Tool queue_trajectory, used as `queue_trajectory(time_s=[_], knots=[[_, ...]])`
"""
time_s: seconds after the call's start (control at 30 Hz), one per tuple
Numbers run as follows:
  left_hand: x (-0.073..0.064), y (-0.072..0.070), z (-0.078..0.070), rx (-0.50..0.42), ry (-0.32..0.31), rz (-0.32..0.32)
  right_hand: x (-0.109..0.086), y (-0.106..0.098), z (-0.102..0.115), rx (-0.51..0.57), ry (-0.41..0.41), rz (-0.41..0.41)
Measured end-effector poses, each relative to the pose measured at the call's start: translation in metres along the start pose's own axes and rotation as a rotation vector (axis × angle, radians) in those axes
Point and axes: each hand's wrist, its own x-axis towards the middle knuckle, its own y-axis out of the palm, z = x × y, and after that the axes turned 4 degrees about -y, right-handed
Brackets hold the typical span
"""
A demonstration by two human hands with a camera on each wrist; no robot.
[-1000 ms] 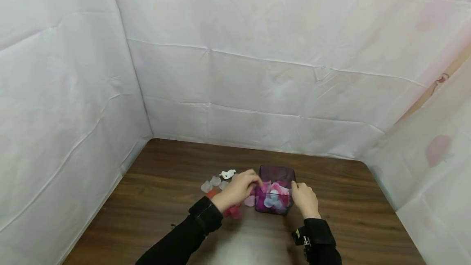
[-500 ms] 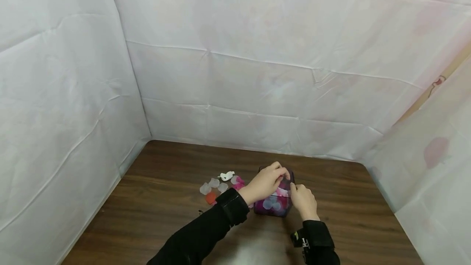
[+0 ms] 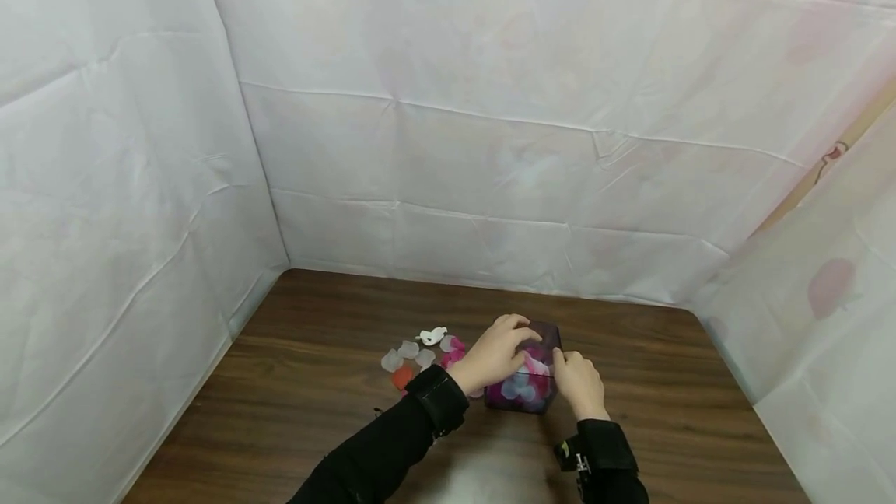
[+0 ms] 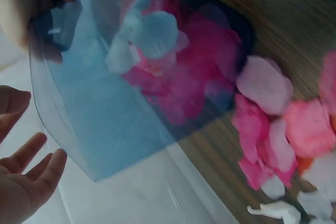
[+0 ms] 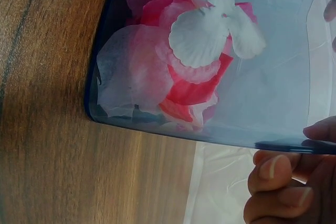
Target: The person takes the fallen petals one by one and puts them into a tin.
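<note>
A see-through purple box [image 3: 514,404], bluish in the wrist views, stands on the table. Pink, red and white artificial petals [image 5: 152,72] fill its bottom, with a white flower-shaped piece [image 5: 202,38] against the near side. My right hand [image 3: 579,383] pinches the box's right rim, thumb on one side and curled fingers [image 5: 270,169] on the other. Above the box's left rim is my left hand [image 3: 493,352]. Its fingers are spread and hold nothing, as the left wrist view shows beside the rim [image 4: 65,148].
Loose petals [image 4: 307,129] in pink, orange and white lie left of the box, partly behind my left forearm. Beside them is a small white shaped piece [image 3: 432,335]. White cloth walls [image 3: 448,239] border the wooden table [image 3: 315,333] at the back and sides.
My left hand has moved right from the loose petals to over the box, then slightly back left, its fingers spreading apart. The right hand has kept its hold on the rim.
</note>
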Motion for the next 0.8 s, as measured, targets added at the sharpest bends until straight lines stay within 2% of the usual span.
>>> queue_trajectory(time_s=[0.13,0.27,0.4,0.47,0.57,0.63,0.7,0.8], knots=[[-0.005,-0.007,0.011,0.023,-0.019,-0.054,0.001,-0.001,0.001,-0.001,0.0,-0.004],[-0.019,-0.009,0.025,0.015,-0.08,-0.122,0.0,-0.003,-0.003,-0.006,-0.006,-0.003],[-0.044,0.002,0.045,0.037,-0.124,-0.166,-0.004,-0.005,-0.006,-0.017,0.001,-0.009],[-0.058,0.011,0.057,0.109,-0.135,-0.171,-0.004,-0.004,-0.006,-0.017,0.001,-0.011],[-0.08,0.023,0.073,0.243,-0.176,-0.14,-0.003,-0.004,-0.005,-0.014,-0.006,-0.006],[-0.095,0.031,0.083,0.29,-0.208,-0.101,-0.002,-0.003,-0.004,-0.014,-0.014,-0.001],[-0.106,0.036,0.09,0.284,-0.23,-0.058,-0.001,-0.003,-0.003,-0.018,-0.014,0.003],[-0.116,0.041,0.099,0.25,-0.202,-0.046,-0.001,-0.004,-0.002,-0.02,-0.012,0.002]])
